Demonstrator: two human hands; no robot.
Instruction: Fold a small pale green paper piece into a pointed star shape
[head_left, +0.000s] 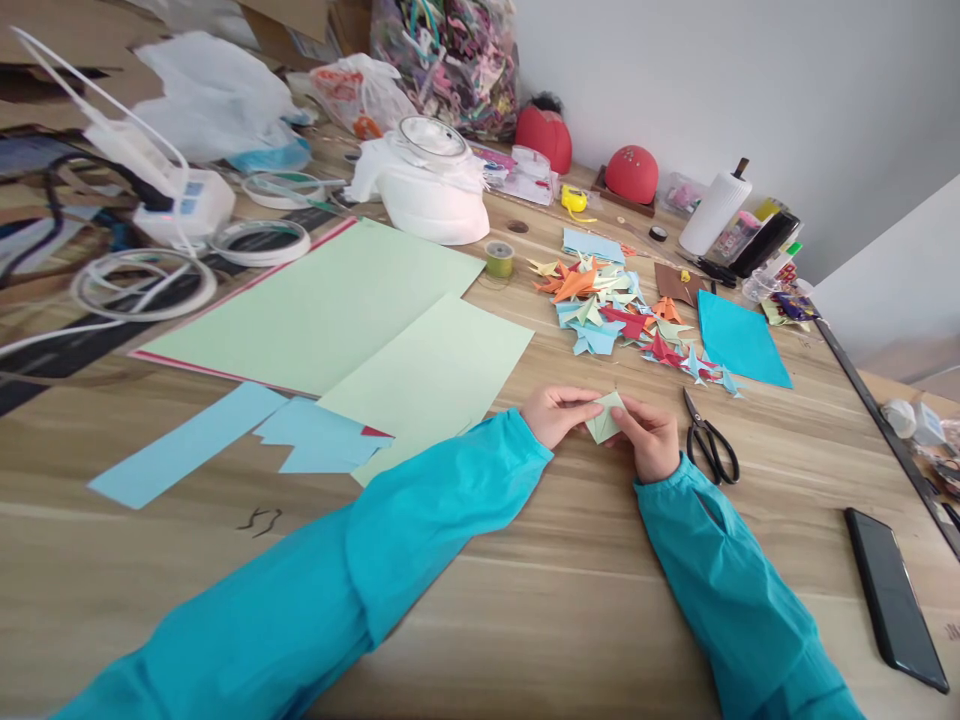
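Note:
Between my two hands is a small folded square of pale green paper (604, 422), turned corner-up with crease lines on it. My left hand (561, 413) pinches its left edge, thumb on top. On the opposite edge my right hand (649, 432) grips it with the thumb pressed on the face; the fingers behind the paper are hidden. Just right of my right hand lie black-handled scissors (711, 440), blades pointing away. Beyond my hands is a pile of folded paper cranes (600, 300) in orange, green, blue and red.
Large pale green sheets (315, 300) and blue paper strips (187, 445) lie to the left. A turquoise sheet (742, 338) is beside the cranes, and a phone (896, 600) at the right. A spool of green thread (499, 260), a white-wrapped bundle (431, 190) and cables (142, 280) stand farther back.

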